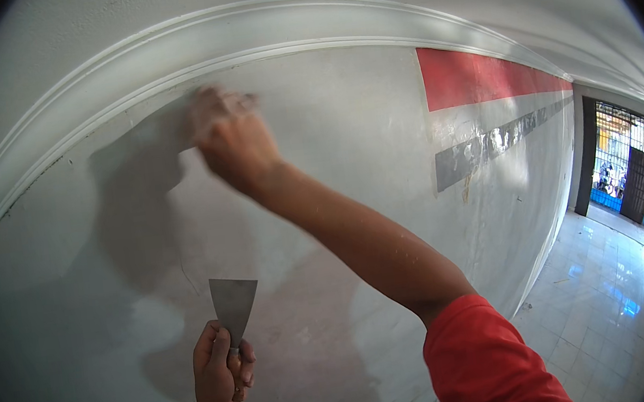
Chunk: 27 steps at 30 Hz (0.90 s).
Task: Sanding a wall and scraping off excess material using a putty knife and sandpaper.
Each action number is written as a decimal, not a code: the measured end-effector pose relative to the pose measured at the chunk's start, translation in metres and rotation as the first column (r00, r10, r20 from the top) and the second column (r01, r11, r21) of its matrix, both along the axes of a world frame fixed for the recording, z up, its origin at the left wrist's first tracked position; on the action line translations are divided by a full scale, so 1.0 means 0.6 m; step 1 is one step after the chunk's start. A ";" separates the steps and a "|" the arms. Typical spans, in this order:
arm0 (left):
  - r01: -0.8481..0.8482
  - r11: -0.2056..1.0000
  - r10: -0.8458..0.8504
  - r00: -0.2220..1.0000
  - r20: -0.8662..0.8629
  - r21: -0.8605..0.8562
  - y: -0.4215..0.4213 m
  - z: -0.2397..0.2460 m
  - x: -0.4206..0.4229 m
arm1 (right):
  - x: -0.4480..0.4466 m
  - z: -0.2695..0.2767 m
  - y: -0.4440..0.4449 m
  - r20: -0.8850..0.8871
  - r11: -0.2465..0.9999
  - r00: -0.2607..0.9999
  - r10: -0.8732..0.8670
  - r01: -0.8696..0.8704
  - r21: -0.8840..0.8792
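My left hand (pixel 219 361) grips the wooden handle of a metal putty knife (pixel 236 306), its wide blade pointing up in front of the wall. Above it, my right hand (pixel 234 133) is raised against the upper part of a grey-white wall (pixel 321 141), just below the moulding. Motion blurs its fingers and whatever may be in them, so I cannot tell what they hold. Darker patches and shadows lie on the wall beside and below my right hand. A thin crack-like line shows above the putty knife.
White crown moulding (pixel 278 24) curves along the ceiling. Further right, the wall bears a red painted band (pixel 480 76) and a peeling grey stripe (pixel 461 164). A shiny tiled floor (pixel 582 284) leads to a doorway with a barred metal gate (pixel 606 162).
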State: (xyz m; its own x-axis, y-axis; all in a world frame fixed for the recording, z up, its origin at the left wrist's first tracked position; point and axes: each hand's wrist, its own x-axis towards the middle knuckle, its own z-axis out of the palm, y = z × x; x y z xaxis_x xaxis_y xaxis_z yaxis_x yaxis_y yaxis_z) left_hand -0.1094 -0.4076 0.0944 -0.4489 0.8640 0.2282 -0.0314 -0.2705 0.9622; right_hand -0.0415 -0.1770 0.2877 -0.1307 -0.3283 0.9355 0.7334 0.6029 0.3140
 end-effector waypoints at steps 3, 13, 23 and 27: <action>-0.040 0.999 0.039 0.999 0.032 0.019 -0.025 -0.026 -0.026 | 0.024 -0.011 -0.028 0.044 0.987 0.986 0.162 -0.161 -0.012; -0.153 0.986 0.160 0.978 0.134 -0.062 -0.041 -0.051 -0.055 | 0.075 0.016 0.083 -0.448 0.885 0.890 -0.089 -0.136 -0.445; -0.052 0.998 0.056 0.985 0.161 -0.032 -0.048 -0.127 -0.086 | -0.064 -0.017 -0.077 -0.037 0.971 0.984 0.172 -0.176 -0.163; -0.094 0.995 0.101 0.974 0.204 -0.043 -0.041 -0.141 -0.070 | 0.016 0.003 0.010 -0.389 0.906 0.913 0.123 -0.263 -0.331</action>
